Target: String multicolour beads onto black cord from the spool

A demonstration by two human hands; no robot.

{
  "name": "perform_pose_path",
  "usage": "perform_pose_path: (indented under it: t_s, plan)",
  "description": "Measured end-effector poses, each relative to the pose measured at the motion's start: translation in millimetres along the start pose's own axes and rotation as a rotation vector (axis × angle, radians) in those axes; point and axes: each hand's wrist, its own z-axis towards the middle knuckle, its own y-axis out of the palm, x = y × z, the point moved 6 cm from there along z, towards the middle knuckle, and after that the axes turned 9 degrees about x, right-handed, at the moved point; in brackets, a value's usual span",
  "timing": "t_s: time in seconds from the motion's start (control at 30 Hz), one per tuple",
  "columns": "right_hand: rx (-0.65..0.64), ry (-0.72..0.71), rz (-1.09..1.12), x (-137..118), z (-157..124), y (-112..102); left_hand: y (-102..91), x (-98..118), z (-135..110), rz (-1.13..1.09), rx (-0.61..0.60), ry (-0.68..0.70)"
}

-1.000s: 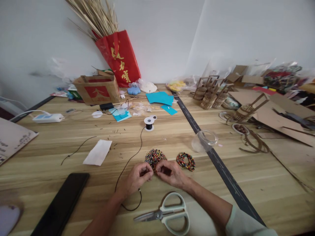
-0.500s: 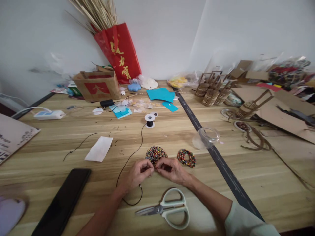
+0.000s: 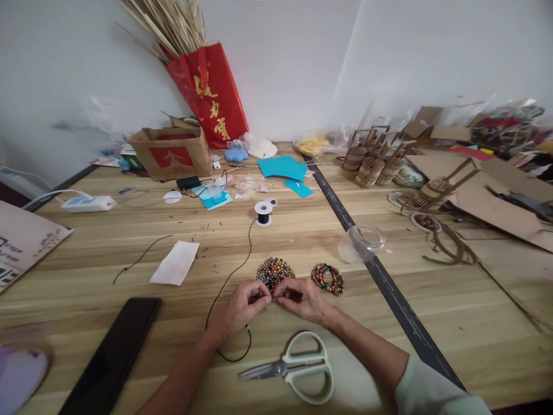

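My left hand [image 3: 245, 305] is closed in a pinch, its thumb and forefinger almost meeting my right hand's fingertips. The black cord [image 3: 228, 275] runs from the spool [image 3: 264, 213] beneath my left wrist, then loops back up under that hand, apparently into the pinch. My right hand [image 3: 305, 298] pinches a tiny reddish bead [image 3: 275, 296], partly hidden by the fingertips. Right behind both hands lies a pile of multicoloured beads [image 3: 275, 272]. Beside my right hand rests a coiled string of beads [image 3: 327, 279]. White-handled scissors [image 3: 294, 367] lie nearer to me, blades slightly apart.
A black phone [image 3: 110, 354] and a white paper piece [image 3: 175, 263] lie to the left. A clear jar [image 3: 362, 243] rests at right, across a dark strip [image 3: 397, 295]. Small bamboo baskets [image 3: 370, 171], cardboard [image 3: 488, 190], a paper box [image 3: 173, 154] and a red bag [image 3: 211, 95] stand farther back.
The view has shifted very slightly. Both hands keep the same pinch at the edge of the bead pile, and nothing else has visibly moved.
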Motion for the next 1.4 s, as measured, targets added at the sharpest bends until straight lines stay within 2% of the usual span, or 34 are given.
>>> perform_pose_path:
  t_s: [1.4]
  plan:
    - [-0.017,-0.003,0.044,-4.7,0.8,1.1,1.5,8.5,-1.7,0.029,-0.033,0.005]
